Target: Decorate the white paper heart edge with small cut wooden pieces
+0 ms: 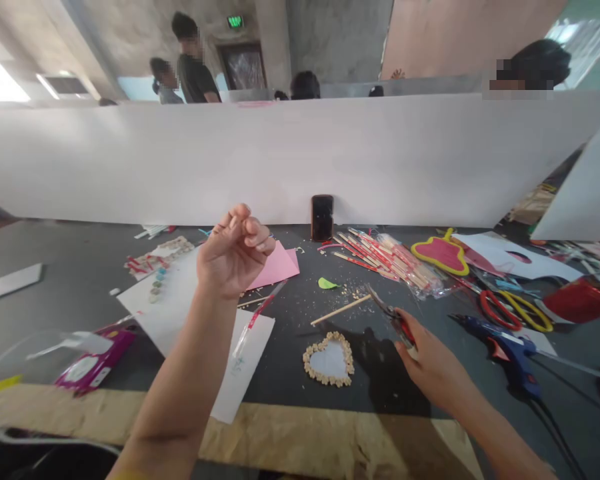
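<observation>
Head view. The right hand [430,360] is closed around the handles of red-handled snips [404,328], with the blades angled up and to the left, just beside the end of a wooden stick [341,310] on the dark bench [275,380]. The left hand [235,250] is raised above the bench, its fingers curled and thumb near the fingertips; whether it holds anything small cannot be told. Left of the right hand lies a heart frame [329,360] of wood pieces. To its right is a blue glue gun [513,357]. Below the left hand lie pink paper [275,267] and a white sheet [245,353].
</observation>
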Available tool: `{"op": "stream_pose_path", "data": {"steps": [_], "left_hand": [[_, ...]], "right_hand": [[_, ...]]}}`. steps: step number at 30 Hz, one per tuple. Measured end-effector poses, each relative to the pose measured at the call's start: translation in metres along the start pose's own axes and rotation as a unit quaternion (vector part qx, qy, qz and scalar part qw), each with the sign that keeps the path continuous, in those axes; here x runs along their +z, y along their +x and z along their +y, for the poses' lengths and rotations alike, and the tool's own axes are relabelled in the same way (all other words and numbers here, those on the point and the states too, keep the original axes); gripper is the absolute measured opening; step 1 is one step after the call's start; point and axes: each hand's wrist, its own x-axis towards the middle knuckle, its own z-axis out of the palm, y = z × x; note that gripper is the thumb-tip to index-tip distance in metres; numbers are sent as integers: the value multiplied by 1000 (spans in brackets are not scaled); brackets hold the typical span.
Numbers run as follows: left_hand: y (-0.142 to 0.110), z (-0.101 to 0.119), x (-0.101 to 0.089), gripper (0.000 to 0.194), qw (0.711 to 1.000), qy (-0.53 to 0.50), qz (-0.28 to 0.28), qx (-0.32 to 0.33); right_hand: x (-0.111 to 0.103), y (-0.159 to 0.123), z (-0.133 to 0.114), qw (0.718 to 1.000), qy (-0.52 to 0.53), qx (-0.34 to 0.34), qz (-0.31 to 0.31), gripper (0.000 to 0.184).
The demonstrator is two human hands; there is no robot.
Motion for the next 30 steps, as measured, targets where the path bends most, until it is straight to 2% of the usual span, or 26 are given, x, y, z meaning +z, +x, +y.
{"op": "stream_pose_path", "data": {"steps": [2, 5, 6, 7, 10, 11, 12, 14, 16, 20, 23, 27, 30], "left_hand": [[-3, 3, 0, 12, 1000, -1, -15, -19], [-11, -13, 5, 7, 993, 95, -27, -60], [-15, -22, 8, 9, 970, 226, -28, -90], [-19, -32, 13, 12, 927, 353, -44, -117], [-31, -61, 28, 24, 892, 438, -46, -100], [-34, -69, 32, 29, 864, 491, -60, -90], [-37, -75, 37, 30, 841, 530, -72, -87], [-43, -84, 44, 27, 822, 558, -77, -88], [-49, -91, 50, 19, 818, 562, -83, -95], [-61, -100, 57, 18, 836, 537, -39, -110], [-69, -107, 62, 19, 828, 549, -13, -111], [-76, -116, 66, 19, 816, 561, 26, -133], [-80, -122, 64, 20, 826, 544, 28, -143]], "right_hand": [[2, -2, 0, 1000, 15, -3, -1, 53], [0, 0, -3, 999, 46, -15, 7, 54], [-2, 2, -5, 998, 56, -18, 15, 54], [-4, 4, -8, 997, 64, -24, 24, 54], [-11, 12, -16, 995, 59, -53, 57, 54], [-12, 14, -19, 994, 52, -66, 62, 54], [-12, 16, -21, 994, 45, -80, 63, 54], [-10, 17, -24, 993, 35, -101, 56, 54], [-7, 17, -24, 992, 31, -115, 49, 56], [1, 12, -16, 991, 21, -124, 53, 63], [5, 9, -8, 991, 3, -126, 45, 69], [12, 6, -1, 995, -30, -99, 3, 77], [15, 5, 0, 996, -38, -80, -33, 76]]}}
